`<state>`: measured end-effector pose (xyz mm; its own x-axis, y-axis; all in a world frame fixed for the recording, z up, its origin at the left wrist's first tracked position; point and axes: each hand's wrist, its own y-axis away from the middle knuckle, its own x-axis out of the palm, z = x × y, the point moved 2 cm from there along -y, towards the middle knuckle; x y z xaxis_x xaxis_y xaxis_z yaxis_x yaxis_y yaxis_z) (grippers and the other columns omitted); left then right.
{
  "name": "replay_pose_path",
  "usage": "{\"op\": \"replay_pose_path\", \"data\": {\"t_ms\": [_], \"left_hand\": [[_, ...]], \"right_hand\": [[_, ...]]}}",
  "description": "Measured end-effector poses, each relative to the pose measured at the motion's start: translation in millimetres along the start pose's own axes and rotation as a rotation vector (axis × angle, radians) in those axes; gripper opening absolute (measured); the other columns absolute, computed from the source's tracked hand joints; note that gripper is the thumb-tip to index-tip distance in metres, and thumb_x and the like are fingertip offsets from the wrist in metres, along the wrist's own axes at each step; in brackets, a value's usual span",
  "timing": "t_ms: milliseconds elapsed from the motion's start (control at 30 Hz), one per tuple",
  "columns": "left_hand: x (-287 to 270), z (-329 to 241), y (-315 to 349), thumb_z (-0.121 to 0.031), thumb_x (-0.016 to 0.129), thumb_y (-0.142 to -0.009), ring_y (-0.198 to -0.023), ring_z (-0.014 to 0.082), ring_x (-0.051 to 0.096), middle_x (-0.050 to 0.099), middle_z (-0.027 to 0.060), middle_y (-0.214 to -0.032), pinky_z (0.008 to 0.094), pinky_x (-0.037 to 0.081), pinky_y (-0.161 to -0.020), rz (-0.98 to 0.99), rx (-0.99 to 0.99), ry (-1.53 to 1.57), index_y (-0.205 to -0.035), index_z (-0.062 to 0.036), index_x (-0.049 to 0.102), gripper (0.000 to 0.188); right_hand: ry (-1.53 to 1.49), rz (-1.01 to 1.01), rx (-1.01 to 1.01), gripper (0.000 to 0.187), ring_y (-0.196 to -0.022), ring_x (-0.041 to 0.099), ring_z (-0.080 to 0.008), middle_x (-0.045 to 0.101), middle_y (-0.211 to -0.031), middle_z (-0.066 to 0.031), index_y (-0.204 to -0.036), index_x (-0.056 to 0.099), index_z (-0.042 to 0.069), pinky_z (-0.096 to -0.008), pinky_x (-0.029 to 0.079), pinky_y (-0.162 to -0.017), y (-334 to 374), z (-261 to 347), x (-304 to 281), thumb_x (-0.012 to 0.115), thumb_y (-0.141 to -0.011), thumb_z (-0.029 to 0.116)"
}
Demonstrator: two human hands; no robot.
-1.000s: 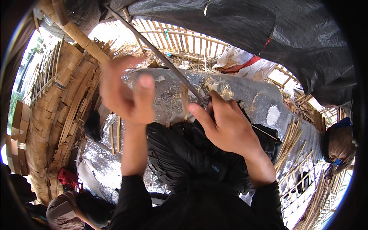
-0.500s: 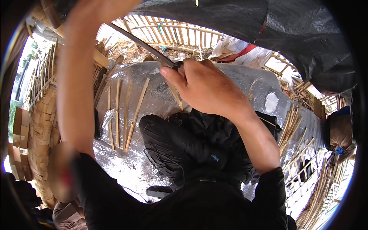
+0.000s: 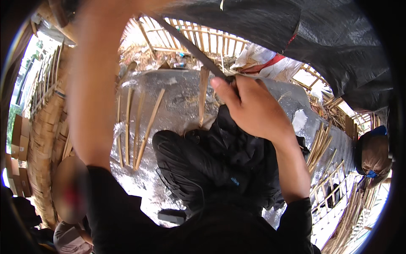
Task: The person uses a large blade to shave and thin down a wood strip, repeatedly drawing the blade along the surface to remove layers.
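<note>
Right hand point(image 3: 259, 108): fingers grasp the near end of a long dark blade point(image 3: 190, 47). Left hand point(image 3: 141, 5): blurred at upper edge; finger state indeterminable. Bamboo strips point(image 3: 149, 129) lie on silver sheeting point(image 3: 177, 99).

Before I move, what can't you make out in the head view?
Left hand: head view, cut off by the top edge and blurred; its grip is unclear.
Long dark tool: head view, its far end is lost against the black sheet; its handle is mostly covered by the right hand.
Person at lower left: head view, cut off by the lower edge, partly behind the left sleeve.
</note>
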<state>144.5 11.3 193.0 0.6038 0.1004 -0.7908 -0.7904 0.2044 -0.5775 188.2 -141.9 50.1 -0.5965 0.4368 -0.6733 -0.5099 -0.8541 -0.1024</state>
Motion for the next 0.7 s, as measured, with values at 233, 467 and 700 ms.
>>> {"op": "replay_pose_path", "data": {"t_ms": [233,467,700], "left_hand": [[14,5,3,-0.043,0.035,-0.107,-0.158,0.0347,-0.002,0.000,0.0158,-0.172,0.0524,0.005,-0.128,0.026,-0.081,0.188,-0.164,-0.0169,0.016,0.066],[49,-26,8,-0.024,0.032,-0.109,-0.157,0.0363,-0.006,-0.004,0.0172,-0.171,0.0559,0.007,-0.128,0.134,-0.166,0.201,-0.166,-0.0170,0.006,0.063],[59,-37,7,-0.031,0.028,-0.110,-0.156,0.0401,-0.007,-0.009,0.0180,-0.170,0.0547,-0.002,-0.127,0.367,-0.105,0.343,-0.165,-0.0115,0.001,0.064]], "right_hand": [[0.167,-0.149,-0.026,0.072,-0.082,0.066,-0.0493,0.065,-0.078,-0.0321,-0.081,0.063,-0.008,-0.0551,0.051,-0.079,0,-20,-3,0.047,-0.103,0.059],[0.137,-0.124,-0.017,0.051,-0.073,0.063,-0.0416,0.060,-0.072,-0.0233,-0.096,0.064,-0.004,-0.0468,0.047,-0.069,5,-20,-11,0.055,-0.105,0.045],[0.258,-0.194,-0.082,0.067,-0.080,0.065,-0.0510,0.065,-0.077,-0.0312,-0.077,0.061,-0.007,-0.0561,0.050,-0.076,13,-25,-13,0.052,-0.103,0.054]]}}
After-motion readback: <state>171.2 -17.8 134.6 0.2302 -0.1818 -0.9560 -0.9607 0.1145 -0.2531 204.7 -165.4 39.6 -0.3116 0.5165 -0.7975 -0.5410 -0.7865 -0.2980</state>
